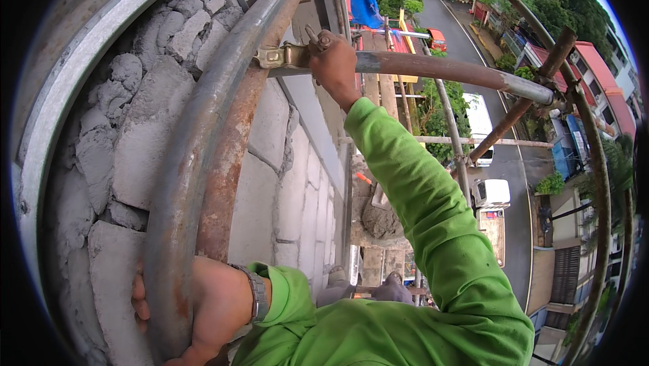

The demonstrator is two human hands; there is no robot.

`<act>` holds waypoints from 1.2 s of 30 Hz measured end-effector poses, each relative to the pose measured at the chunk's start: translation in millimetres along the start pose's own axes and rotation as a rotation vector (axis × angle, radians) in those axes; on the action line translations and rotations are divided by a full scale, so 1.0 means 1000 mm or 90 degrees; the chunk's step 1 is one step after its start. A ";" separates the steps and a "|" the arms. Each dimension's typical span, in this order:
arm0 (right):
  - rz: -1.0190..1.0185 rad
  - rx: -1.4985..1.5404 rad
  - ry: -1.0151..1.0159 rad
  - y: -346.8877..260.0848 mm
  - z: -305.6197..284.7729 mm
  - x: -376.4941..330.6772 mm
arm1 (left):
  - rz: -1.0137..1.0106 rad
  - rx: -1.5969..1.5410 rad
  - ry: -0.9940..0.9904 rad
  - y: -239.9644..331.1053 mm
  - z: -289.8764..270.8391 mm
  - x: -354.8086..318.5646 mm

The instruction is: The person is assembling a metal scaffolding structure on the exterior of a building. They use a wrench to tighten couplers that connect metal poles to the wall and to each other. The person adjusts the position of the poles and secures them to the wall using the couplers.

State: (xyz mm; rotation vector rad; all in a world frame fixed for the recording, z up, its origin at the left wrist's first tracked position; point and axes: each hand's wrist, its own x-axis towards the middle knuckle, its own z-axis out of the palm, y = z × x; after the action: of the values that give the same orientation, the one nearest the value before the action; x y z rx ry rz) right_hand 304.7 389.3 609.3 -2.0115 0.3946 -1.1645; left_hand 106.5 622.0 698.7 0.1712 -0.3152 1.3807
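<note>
My left hand [215, 305] is wrapped round a thick grey scaffold pipe [203, 122] at the lower left, its fingertips showing on the far side. A watch sits on that wrist. Farther up, my right hand [333, 65] is closed at a metal scaffold clamp [282, 56], where a rusty cross pipe [433, 65] meets it. A small bolt-like metal piece stands up by its fingers; the palm side is hidden. Alongside the grey pipe runs a rust-brown pipe [226, 183].
Rough concrete blocks with mortar [152, 136] lie left of the pipes, beside a block wall [297, 190]. Below are scaffold planks with a mortar heap [380, 220] and a trowel [379, 197]. More scaffold pipes [598, 163] stand right, above a road [510, 210] with vehicles.
</note>
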 end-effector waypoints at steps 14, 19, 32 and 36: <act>-0.133 -0.110 -0.138 0.014 -0.005 0.014 | -0.040 -0.049 0.008 -0.001 -0.001 0.004; -0.063 -0.192 -0.243 0.001 -0.021 0.011 | -0.107 -0.117 -0.054 0.004 -0.015 0.014; 0.044 -0.010 -0.191 -0.001 0.021 0.035 | -0.002 0.013 -0.031 0.000 -0.001 0.002; 0.135 0.029 -0.249 -0.003 0.018 0.046 | -0.017 0.005 -0.049 -0.001 0.000 0.001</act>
State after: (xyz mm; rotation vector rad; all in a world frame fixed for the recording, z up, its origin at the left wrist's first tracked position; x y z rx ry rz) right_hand 343.7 372.7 634.2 -2.0416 0.3672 -0.6267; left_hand 108.1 622.5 698.8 0.2346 -0.3706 1.3520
